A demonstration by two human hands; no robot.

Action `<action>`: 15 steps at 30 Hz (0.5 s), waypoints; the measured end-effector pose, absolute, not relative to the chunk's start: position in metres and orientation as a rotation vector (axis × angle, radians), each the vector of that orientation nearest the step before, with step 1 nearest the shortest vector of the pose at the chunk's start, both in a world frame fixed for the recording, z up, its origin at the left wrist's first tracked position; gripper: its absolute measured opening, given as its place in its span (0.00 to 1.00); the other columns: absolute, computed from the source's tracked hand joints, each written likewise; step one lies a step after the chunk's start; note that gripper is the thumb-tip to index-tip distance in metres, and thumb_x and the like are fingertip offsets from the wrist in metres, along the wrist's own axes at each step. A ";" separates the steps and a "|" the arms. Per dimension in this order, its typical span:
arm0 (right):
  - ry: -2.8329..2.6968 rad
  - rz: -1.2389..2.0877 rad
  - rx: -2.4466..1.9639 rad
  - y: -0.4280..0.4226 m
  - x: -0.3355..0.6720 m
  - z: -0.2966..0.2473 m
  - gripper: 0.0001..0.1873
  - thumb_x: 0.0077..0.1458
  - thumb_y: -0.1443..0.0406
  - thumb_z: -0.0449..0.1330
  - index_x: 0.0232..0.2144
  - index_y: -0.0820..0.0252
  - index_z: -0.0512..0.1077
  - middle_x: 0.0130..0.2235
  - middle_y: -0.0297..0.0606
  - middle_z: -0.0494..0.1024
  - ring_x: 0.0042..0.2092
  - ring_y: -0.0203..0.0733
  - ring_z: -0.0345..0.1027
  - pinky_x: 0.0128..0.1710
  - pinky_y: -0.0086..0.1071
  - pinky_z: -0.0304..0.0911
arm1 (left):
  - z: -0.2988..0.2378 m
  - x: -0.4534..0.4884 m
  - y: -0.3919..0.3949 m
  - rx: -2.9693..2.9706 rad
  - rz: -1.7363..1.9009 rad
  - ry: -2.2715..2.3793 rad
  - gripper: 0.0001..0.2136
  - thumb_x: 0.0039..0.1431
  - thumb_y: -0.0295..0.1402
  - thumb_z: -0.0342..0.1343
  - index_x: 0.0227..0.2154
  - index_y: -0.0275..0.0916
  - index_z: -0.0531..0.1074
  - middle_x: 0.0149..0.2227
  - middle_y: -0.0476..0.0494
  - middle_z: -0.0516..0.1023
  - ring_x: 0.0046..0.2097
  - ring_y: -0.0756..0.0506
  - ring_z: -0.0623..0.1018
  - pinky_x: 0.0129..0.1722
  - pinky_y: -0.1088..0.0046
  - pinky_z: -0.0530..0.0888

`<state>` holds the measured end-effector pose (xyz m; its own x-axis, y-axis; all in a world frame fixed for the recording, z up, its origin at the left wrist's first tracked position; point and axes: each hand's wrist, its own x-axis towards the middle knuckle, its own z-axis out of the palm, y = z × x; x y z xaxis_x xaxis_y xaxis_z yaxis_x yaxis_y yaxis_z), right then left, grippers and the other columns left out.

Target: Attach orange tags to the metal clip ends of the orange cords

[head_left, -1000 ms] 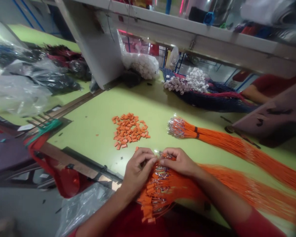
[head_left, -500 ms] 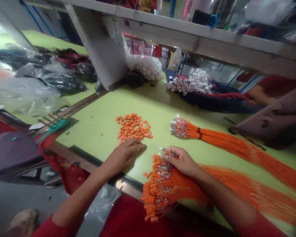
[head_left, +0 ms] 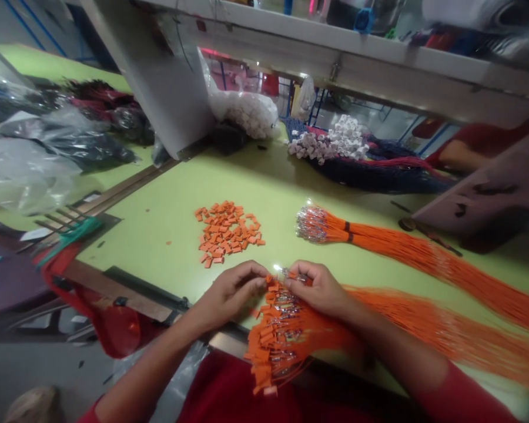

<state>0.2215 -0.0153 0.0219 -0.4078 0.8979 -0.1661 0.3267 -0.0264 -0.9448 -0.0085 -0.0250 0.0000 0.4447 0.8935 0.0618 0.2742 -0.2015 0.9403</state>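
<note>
My left hand (head_left: 240, 289) pinches a small orange plastic connector housing (head_left: 271, 278) at the tip of a wire. Close beside it, my right hand (head_left: 320, 286) is closed on orange wires (head_left: 300, 276) with bare metal terminals at their ends. Below both hands hangs a bundle of orange wires (head_left: 321, 338), many of them capped with orange housings (head_left: 264, 341), over the table's front edge. A pile of loose orange housings (head_left: 229, 229) lies beyond my left hand. Which single wire is in the pinch is hard to make out.
A second orange wire bundle (head_left: 348, 230), tied with dark bands, lies behind my right hand. Dark blue cables with white connectors (head_left: 348, 138) and a clear bag of white parts (head_left: 249, 111) sit farther back. A shelf post (head_left: 158, 76) rises at left; another person's arm (head_left: 462, 154) shows at right.
My left hand has come from the pile of loose housings to the wire ends at my right hand, and now pinches a housing there. The view has shifted slightly.
</note>
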 end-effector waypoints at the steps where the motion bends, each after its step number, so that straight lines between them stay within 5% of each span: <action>1: -1.770 1.431 -1.280 -0.016 0.222 0.022 0.10 0.54 0.60 0.61 0.27 0.61 0.70 0.25 0.30 0.68 0.28 0.34 0.59 0.30 0.28 0.57 | 0.001 -0.006 -0.027 1.674 0.803 1.001 0.09 0.66 0.37 0.50 0.40 0.40 0.73 0.32 0.46 0.76 0.32 0.48 0.75 0.32 0.72 0.73; 15: -2.144 1.001 -1.229 -0.016 0.223 0.019 0.06 0.53 0.68 0.58 0.25 0.58 0.67 0.26 0.30 0.67 0.30 0.36 0.59 0.31 0.28 0.52 | 0.000 0.003 -0.033 1.396 0.837 0.943 0.11 0.64 0.40 0.54 0.40 0.38 0.72 0.28 0.49 0.72 0.27 0.51 0.71 0.26 0.75 0.71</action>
<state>0.2229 -0.0161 0.0187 -0.4882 0.8718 0.0410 0.5284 0.3326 -0.7812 0.0030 -0.0326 -0.0004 0.4132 0.9095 -0.0462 0.0623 0.0224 0.9978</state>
